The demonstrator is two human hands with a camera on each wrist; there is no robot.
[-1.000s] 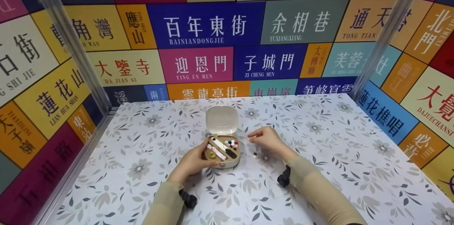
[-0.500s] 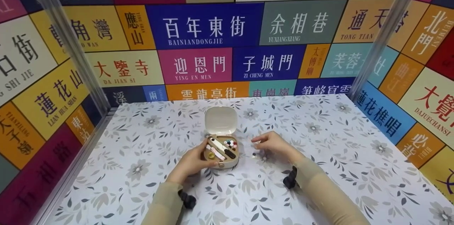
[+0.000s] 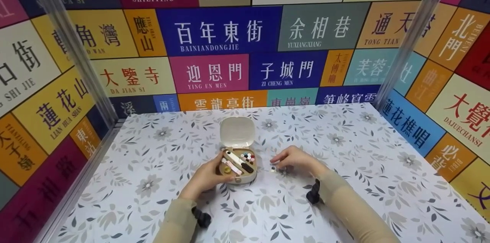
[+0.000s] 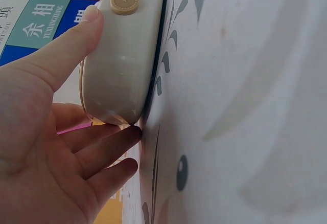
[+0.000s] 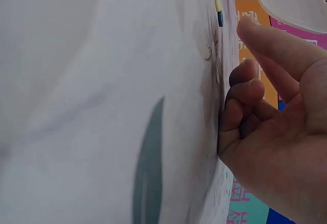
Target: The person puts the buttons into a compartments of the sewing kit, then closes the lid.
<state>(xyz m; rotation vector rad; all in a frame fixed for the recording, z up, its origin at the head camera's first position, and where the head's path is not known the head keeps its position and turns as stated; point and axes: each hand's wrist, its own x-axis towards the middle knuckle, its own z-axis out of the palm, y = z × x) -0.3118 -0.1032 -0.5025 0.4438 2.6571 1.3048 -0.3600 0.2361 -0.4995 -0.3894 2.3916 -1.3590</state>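
Note:
A cream sewing kit box [image 3: 245, 179] stands on the table with its rounded lid [image 3: 237, 132] raised. My left hand [image 3: 206, 176] grips its left side, thumb along the front and fingers behind; a button-shaped catch [image 4: 124, 2] shows on the front in the left wrist view. Inside lie small coloured balls [image 3: 248, 157], a white-and-black tool [image 3: 239, 160], a pink-and-white piece [image 3: 233, 168] and a round yellowish piece [image 3: 227, 169]. Right of the box, my right hand [image 3: 298, 160] hovers low with some fingers curled and nothing visible held. By its fingertips lie tiny yellowish and dark pieces [image 5: 218, 10].
A white tablecloth [image 3: 160, 204] with grey leaves and flowers covers the table. Panels of coloured place-name signs [image 3: 218, 28] stand behind and at both sides. Clear upright corner strips [image 3: 405, 36] join the panels. Dark wrist cameras [image 3: 201, 217] sit on both sleeves.
My right hand has drawn slightly right and down, away from the box and close to the tiny pieces. The left hand keeps its grip on the box; the head view has shifted a little.

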